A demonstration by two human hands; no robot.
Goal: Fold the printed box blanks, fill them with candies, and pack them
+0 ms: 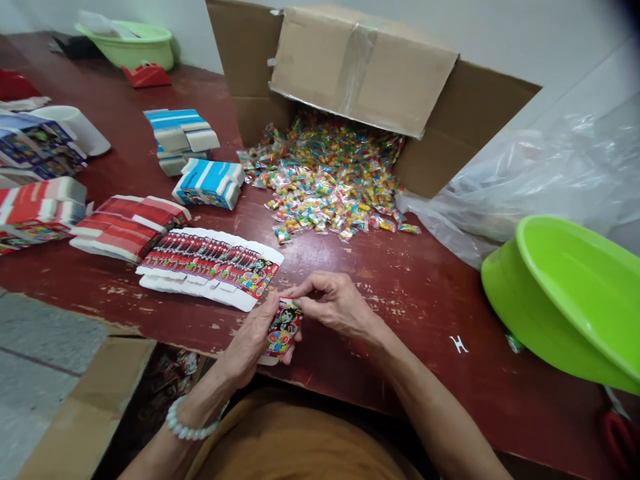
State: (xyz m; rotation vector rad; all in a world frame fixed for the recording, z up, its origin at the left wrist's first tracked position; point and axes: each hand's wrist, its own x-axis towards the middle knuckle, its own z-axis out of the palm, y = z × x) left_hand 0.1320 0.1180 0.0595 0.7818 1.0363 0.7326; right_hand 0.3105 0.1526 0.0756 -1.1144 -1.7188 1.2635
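My left hand (253,340) is wrapped round a small red printed carton (283,329), held upright just above the near edge of the dark red table (425,293). My right hand (333,303) pinches the carton's top flap with curled fingers. Just left of my hands a fanned row of flat red cartons (210,265) lies on the table. Farther off, a heap of small wrapped candies (327,177) spills from a tipped cardboard box (360,73).
Stacks of flat red cartons (127,227) and blue cartons (193,157) lie at left. Green plastic basins (565,300) sit at right by a clear plastic sheet (550,173). Another green basin (130,43) stands far left. A cardboard box (100,400) is below the table edge.
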